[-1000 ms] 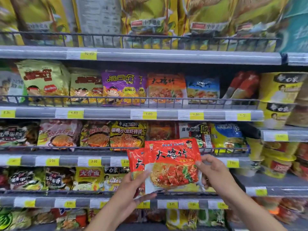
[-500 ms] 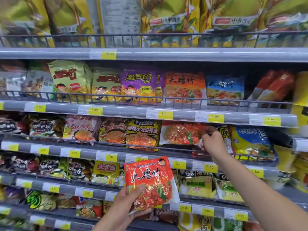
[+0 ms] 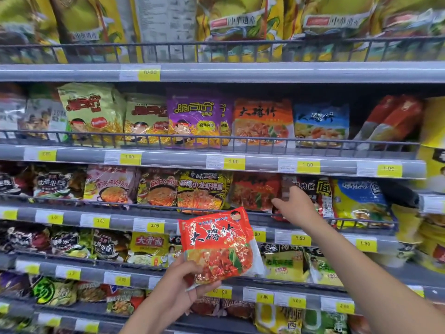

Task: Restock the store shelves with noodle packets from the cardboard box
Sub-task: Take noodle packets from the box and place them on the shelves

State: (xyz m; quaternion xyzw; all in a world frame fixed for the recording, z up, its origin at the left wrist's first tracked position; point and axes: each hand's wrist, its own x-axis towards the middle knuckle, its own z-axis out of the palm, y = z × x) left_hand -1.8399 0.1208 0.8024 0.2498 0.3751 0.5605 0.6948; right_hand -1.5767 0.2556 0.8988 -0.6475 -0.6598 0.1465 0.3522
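My left hand (image 3: 179, 283) grips a red noodle packet (image 3: 220, 244) by its lower left corner and holds it upright in front of the lower shelves. Just past the wire rail of the third shelf (image 3: 154, 210), my right hand (image 3: 295, 206) is stretched out with its fingers apart and nothing in them. A matching red packet (image 3: 252, 191) stands on that shelf just left of my right fingertips. The cardboard box is out of view.
Five shelf levels hold rows of noodle packets behind wire rails, with yellow price tags along the edges. An orange packet (image 3: 262, 121) and a blue one (image 3: 321, 121) stand on the shelf above. Yellow cup noodles (image 3: 433, 165) stack at the right edge.
One second ago both hands held two red packets together. My right hand carried one up onto the third shelf and has let go of it; my left hand keeps the other.
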